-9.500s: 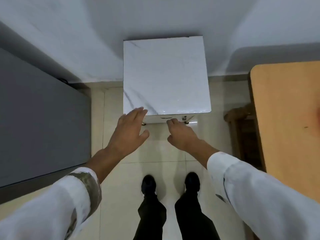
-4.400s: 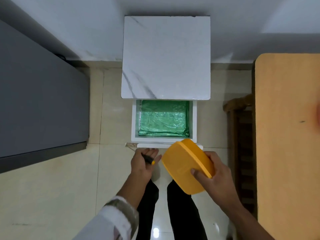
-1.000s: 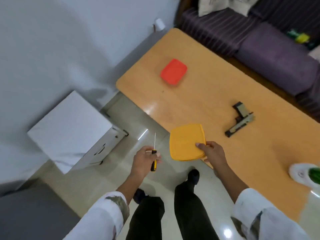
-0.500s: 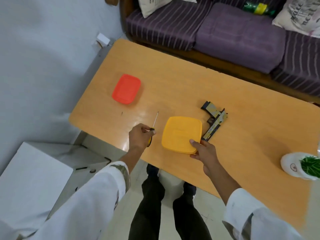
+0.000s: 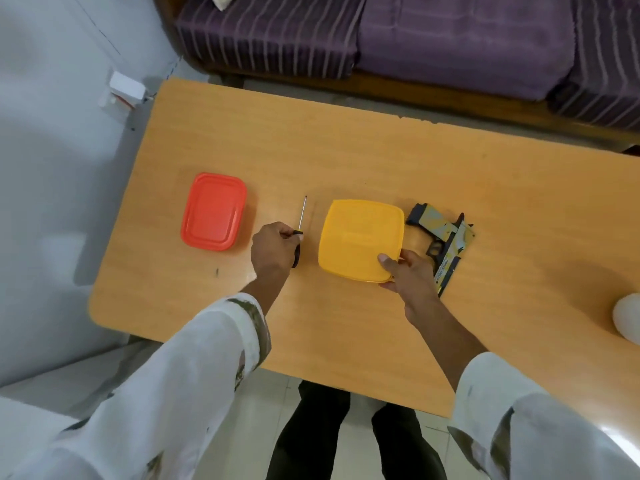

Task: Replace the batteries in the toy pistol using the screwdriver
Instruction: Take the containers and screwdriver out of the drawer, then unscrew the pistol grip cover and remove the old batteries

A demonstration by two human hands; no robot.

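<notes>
The toy pistol (image 5: 443, 240), tan and black camouflage, lies flat on the orange wooden table (image 5: 346, 323), right of centre. My left hand (image 5: 275, 251) grips the screwdriver (image 5: 301, 220) by its black and yellow handle, the thin shaft pointing away from me. My right hand (image 5: 407, 275) pinches the near right corner of a lidded yellow container (image 5: 360, 237), which sits low on the table just left of the pistol. The container's contents are hidden by its lid.
A lidded red container (image 5: 214, 211) rests on the table's left part. A white rounded object (image 5: 627, 320) shows at the right edge. A purple striped sofa (image 5: 415, 36) runs behind the table, and a grey wall (image 5: 52, 168) stands at the left.
Both hands have moved forward over the table. The yellow container has come down to the surface beside the pistol, and the screwdriver is now between the two containers.
</notes>
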